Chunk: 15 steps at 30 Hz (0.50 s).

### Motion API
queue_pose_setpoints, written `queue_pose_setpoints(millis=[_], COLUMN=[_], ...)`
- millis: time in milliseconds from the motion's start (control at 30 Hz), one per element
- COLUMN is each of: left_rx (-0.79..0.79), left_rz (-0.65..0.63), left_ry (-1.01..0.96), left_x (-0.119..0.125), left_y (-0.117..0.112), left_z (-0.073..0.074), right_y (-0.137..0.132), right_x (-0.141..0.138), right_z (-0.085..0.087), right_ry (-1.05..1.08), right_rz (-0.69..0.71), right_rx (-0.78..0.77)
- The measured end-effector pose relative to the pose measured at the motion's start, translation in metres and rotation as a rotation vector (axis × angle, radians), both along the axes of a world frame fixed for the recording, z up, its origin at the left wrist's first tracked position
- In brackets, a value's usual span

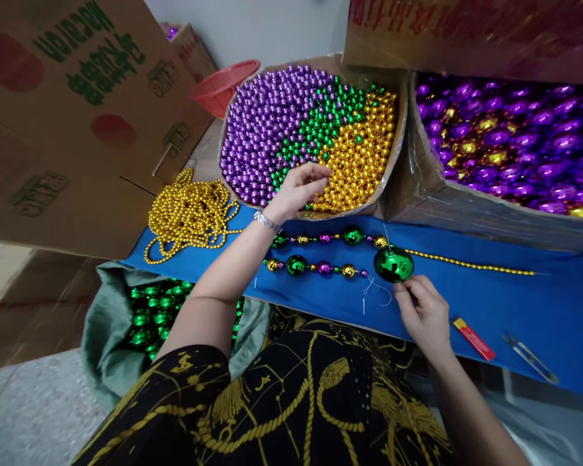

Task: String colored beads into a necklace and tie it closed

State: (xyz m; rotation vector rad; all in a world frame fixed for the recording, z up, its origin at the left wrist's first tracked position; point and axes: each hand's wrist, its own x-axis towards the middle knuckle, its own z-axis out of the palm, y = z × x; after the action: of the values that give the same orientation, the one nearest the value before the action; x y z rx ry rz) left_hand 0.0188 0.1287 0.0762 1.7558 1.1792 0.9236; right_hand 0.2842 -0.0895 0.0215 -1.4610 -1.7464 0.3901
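My left hand (298,188) is over the near edge of a box of small beads (267,139), beside the gold ones. Its fingers are loosely curved and apart, and I see nothing held in them. Between the thumb and fingers of my right hand (425,307) is a large shiny green bead (393,264), with a thin needle (387,234) sticking up from its top. A strand of mixed green, gold and purple beads (324,266) lies doubled on the blue cloth, its left part hidden behind my left forearm. White thread (379,291) loops near its end.
Gold bead chains (189,217) are heaped at the left; a gold strand (466,262) stretches right. A carton of large purple and gold beads (515,142) stands at right. Near the front edge lie a red-yellow utility blade case (473,338) and metal snips (532,357). Green beads (148,317) fill a sack.
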Motion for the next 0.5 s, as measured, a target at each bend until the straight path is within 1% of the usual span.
queue_pose_setpoints(millis=[67, 167, 367, 500], left_rx=[-0.112, -0.19, -0.261, -0.25], left_rz=[-0.013, 0.006, 0.042, 0.054], left_ry=[-0.154, -0.255, -0.312, -0.281], left_x=[0.005, 0.007, 0.006, 0.004], left_y=[-0.012, -0.02, -0.023, -0.022], left_z=[0.002, 0.004, 0.007, 0.006], right_y=[0.002, 0.003, 0.003, 0.002], right_x=[-0.003, -0.006, -0.006, -0.007], right_z=[0.001, 0.002, 0.001, 0.003], right_ry=[-0.002, -0.015, -0.03, -0.03], right_rz=[0.016, 0.027, 0.028, 0.031], right_rx=[-0.007, -0.008, -0.003, 0.009])
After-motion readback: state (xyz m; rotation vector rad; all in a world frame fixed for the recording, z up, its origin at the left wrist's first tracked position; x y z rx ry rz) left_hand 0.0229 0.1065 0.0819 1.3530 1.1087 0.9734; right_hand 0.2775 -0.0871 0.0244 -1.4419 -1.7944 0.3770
